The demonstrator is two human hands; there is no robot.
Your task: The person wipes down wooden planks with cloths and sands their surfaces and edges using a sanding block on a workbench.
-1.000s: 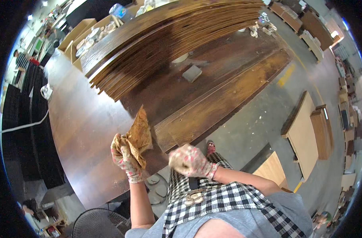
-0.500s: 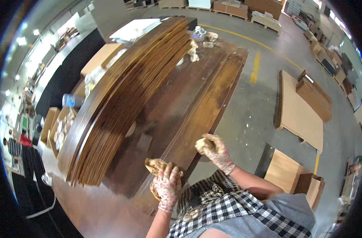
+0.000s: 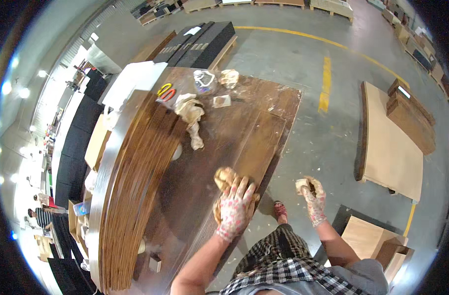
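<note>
My left hand [image 3: 234,210], in a white glove with pink spots, presses a crumpled brown-stained rag [image 3: 224,177] onto a dark wooden board [image 3: 256,156], near its right edge. Folds of the rag stick out in front of the fingers and beside the palm. Off the board to the right, my right hand [image 3: 315,205], gloved alike, is held over the floor. Its thumb and fingers pinch a small pale block [image 3: 299,186]; whether it is sponge or folded cloth, I cannot tell.
A tall stack of brown planks [image 3: 131,187] stands on the left. Farther off lie scissors [image 3: 167,93], a crumpled cloth [image 3: 190,114], a clear plastic bottle [image 3: 204,81] and a small pale block [image 3: 222,101]. Panels on the floor [image 3: 391,142] lie to the right.
My view has shifted forward along the board. My left hand has slid the rag farther along the board. My right hand has moved right, away from the board, still holding the pale block.
</note>
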